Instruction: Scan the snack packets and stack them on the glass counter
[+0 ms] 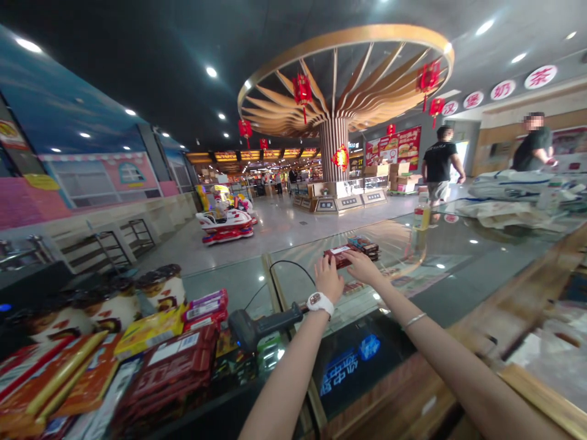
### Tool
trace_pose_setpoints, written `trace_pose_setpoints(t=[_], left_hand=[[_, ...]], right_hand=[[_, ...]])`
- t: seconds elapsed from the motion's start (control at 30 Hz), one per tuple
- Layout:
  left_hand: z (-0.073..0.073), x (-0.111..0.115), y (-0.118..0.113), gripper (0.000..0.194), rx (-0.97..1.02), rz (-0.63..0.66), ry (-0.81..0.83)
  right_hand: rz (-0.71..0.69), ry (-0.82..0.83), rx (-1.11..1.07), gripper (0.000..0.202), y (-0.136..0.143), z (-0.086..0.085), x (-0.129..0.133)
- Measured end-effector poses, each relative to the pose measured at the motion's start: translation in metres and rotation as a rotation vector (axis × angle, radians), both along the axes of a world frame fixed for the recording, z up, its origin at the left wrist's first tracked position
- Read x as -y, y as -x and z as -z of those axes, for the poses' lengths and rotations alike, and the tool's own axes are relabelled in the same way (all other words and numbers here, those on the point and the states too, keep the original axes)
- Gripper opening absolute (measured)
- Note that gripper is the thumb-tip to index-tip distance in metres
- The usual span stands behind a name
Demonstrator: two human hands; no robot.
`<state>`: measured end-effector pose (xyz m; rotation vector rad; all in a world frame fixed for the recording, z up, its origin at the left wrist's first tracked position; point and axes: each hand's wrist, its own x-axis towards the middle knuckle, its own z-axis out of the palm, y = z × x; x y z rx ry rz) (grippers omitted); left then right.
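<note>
My left hand (329, 278) and my right hand (363, 267) reach out over the glass counter, side by side. Between them is a pile of flat brown snack packs (340, 249) with a white label on top. The left hand's fingers curl over the near left side of the pile, while those of the right grip its right end. Just beyond the right hand lie blue and brown packs (364, 245). A black barcode scanner (263, 327) rests by my left forearm, its cable running across the glass.
Dark red packs (169, 366), a yellow packet (149, 333) and lidded cups (162, 287) crowd the left. A bottle (420, 217) stands farther along the counter, near white and blue sacks (518, 186). Two people in black are beyond it.
</note>
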<state>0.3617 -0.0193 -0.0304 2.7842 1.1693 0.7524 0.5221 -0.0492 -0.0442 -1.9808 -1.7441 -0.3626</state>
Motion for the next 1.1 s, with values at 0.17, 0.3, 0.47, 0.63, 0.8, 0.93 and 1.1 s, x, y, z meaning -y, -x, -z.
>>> trace_pose_setpoints(t=[0.17,0.3,0.47,0.63,0.8,0.93,1.1], left_hand=[[-0.024,0.031,0.033,0.061,0.014,0.064,-0.042],[-0.038,0.049,0.075,0.06,-0.017,0.062,-0.091],[-0.042,0.065,0.14,0.056,-0.022,0.021,-0.143],[-0.04,0.086,0.209,0.053,-0.03,-0.052,-0.171],[-0.028,0.108,0.271,0.052,0.028,-0.156,-0.204],[-0.015,0.118,0.31,0.05,0.087,-0.258,-0.207],[-0.01,0.111,0.353,0.048,0.114,-0.354,-0.219]], right_hand=[[-0.075,-0.101,0.001,0.057,0.029,-0.019,0.018],[-0.155,-0.192,-0.02,0.056,0.064,-0.032,0.035],[-0.246,-0.272,-0.081,0.052,0.121,-0.034,0.058],[-0.341,-0.303,-0.149,0.051,0.184,-0.031,0.082],[-0.466,-0.275,-0.22,0.054,0.241,-0.027,0.102],[-0.53,-0.235,-0.261,0.054,0.28,-0.018,0.111],[-0.597,-0.174,-0.256,0.058,0.316,-0.012,0.112]])
